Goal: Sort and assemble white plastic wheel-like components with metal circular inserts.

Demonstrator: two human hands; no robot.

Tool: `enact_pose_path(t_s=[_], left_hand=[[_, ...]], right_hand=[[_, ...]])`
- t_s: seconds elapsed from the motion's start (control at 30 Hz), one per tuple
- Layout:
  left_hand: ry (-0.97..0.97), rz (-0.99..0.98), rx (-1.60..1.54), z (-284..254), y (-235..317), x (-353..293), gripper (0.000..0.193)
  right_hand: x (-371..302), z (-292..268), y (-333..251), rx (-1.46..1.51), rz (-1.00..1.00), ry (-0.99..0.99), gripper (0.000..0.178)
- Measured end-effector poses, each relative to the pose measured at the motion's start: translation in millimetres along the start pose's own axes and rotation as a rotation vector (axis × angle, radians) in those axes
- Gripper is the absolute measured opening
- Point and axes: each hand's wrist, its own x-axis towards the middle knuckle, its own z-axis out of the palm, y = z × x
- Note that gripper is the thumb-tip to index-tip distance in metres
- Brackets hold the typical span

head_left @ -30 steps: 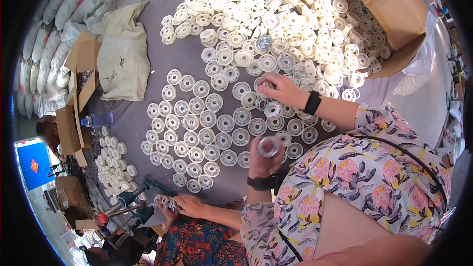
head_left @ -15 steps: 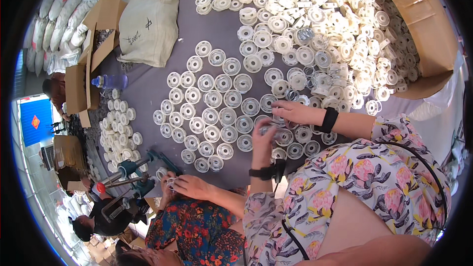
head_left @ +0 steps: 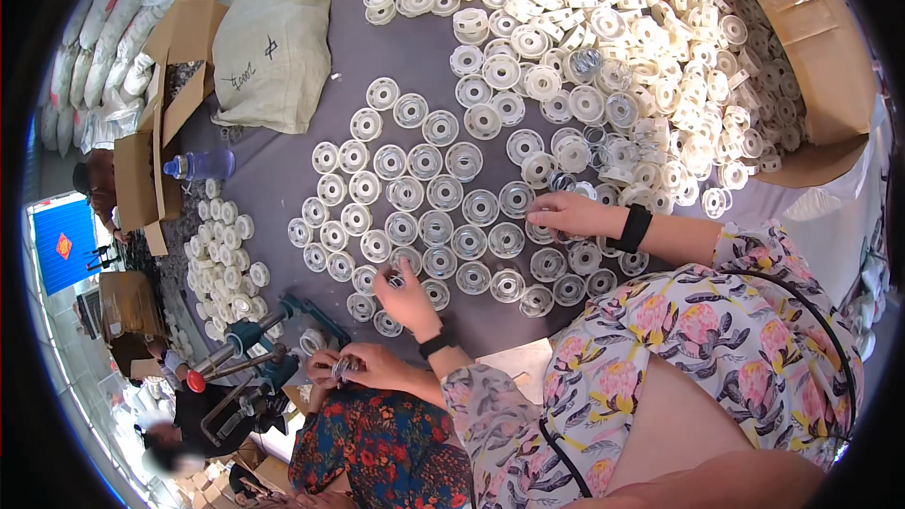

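Rows of white plastic round discs [head_left: 444,192] with central holes lie on the grey table, many with shiny metal coils set in them. My left hand [head_left: 409,302] is over the near-left discs, fingers pinched on a small metal coil [head_left: 396,280], partly hidden by the fingers. My right hand [head_left: 577,215] hovers palm down over the discs farther right. Its fingers are curled, and metallic rings show under them; the grip is mostly hidden. Loose metal coils [head_left: 584,63] lie among the discs beyond it.
A large heap of white discs [head_left: 650,47] spills from a cardboard box [head_left: 811,28] at right. On the left are a green hand press [head_left: 247,337], stacked discs [head_left: 224,250], a blue bottle [head_left: 203,165] and a cloth sack [head_left: 273,47]. A co-worker's hands [head_left: 363,366] hold metal rings nearby.
My left hand has moved left and toward the near side, away from my right hand, uncovering discs. My right hand has shifted slightly. The view has turned a little.
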Motion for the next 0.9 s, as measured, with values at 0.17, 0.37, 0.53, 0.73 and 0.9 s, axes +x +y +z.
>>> enact_pose_path(t_s=[0.17, 0.37, 0.53, 0.73, 0.9], left_hand=[[-0.433, -0.158, -0.924, 10.1, 98.8, -49.9, 0.02], [-0.532, 0.02, -1.29, 12.7, 124.8, -102.5, 0.032], [-0.539, 0.245, -0.886, -2.2, 118.9, -102.0, 0.043], [-0.609, 0.065, -0.945, -9.0, 117.9, -105.4, 0.03], [-1.133, -0.657, -1.864, 1.2, 95.0, -109.5, 0.031]], right_hand=[[-1.1, 11.4, 3.6, 0.25, -0.024, -0.018, 0.043], [2.4, 22.0, 19.3, 0.571, -0.024, 0.039, 0.032], [-19.8, 8.3, 11.0, 0.504, -0.111, 0.112, 0.031], [-39.6, 1.0, 2.3, 0.442, -0.082, 0.019, 0.035], [-48.0, -18.9, -2.3, -0.472, -0.761, 0.492, 0.033]])
